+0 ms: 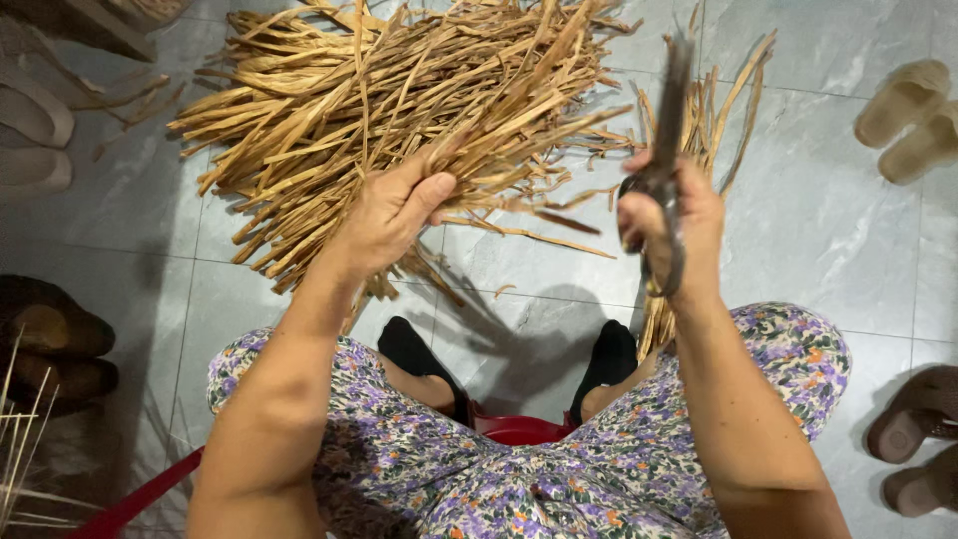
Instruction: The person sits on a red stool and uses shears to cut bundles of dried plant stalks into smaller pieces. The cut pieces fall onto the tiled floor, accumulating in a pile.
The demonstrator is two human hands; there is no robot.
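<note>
At centre of the head view, seen from above, a seated person's left hand (394, 215) grips a bunch of dry tan fibre strips (399, 95), the fingers closed around the near ends of several strips. From that grip the bundle fans outward toward 12 o'clock and 10 o'clock, and its far ends lie on the grey tiled floor (828, 220). At 2 o'clock from the left hand, the right hand (667, 225) is closed around the dark looped handles of a pair of scissors (667, 150); the blades point up toward 12 o'clock, blurred, so whether they stand open or together cannot be told. Behind the scissors, a second, thinner sheaf of strips (728, 110) stands nearly upright and runs down past the right knee. Toward 6 o'clock, the lap is covered by a purple floral garment (559, 469), with two feet in black socks (609, 359) resting on the tiles and the rim of a red stool (519, 429) showing between the legs. A pair of beige slippers (908, 115) lies at 2 o'clock, brown slippers (918, 439) at 4 o'clock, and dark brown footwear (50, 339) at 8 o'clock.
</note>
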